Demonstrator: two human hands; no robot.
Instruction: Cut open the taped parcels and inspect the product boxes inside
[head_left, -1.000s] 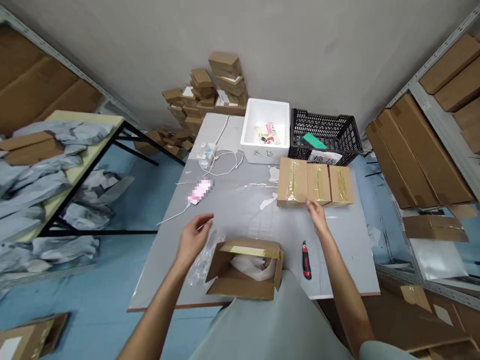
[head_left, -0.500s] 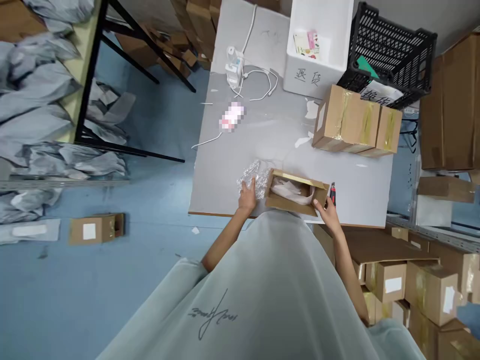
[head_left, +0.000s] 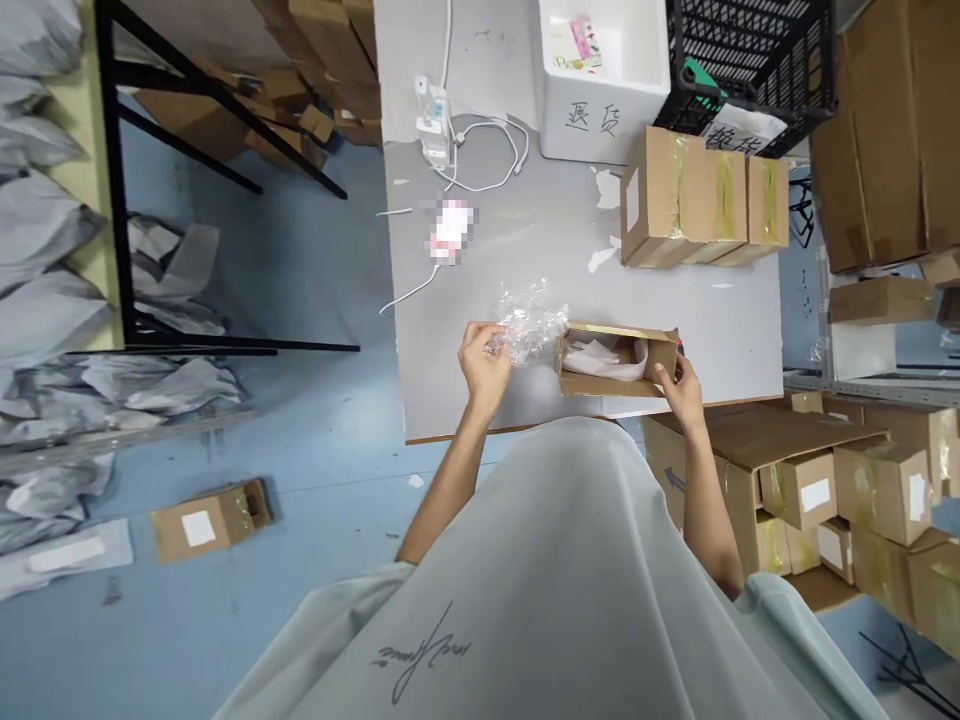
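Observation:
My left hand [head_left: 486,368] is closed on the near-left edge of a crumpled sheet of clear bubble wrap [head_left: 531,322] on the table. Just right of the wrap lies an open cardboard box [head_left: 615,385] with white wrapping paper [head_left: 600,360] inside. My right hand [head_left: 681,388] grips the right end of this box, thumb on the near wall and fingers around the outer end. Behind that end a bit of a red and black box cutter [head_left: 680,346] shows; the rest is hidden.
On the grey table [head_left: 465,390] stand taped cartons [head_left: 675,200], a white bin [head_left: 592,120] and a black crate [head_left: 757,60]. A phone [head_left: 452,230], blurred out, and a power strip [head_left: 433,130] with cables lie left. Cartons [head_left: 802,490] are stacked at the lower right.
My left hand, earlier with fingers stretched onto the bubble wrap, has closed on its edge. The wrap looks lifted and spread differently. The box sits a little farther right, and the camera view has shifted.

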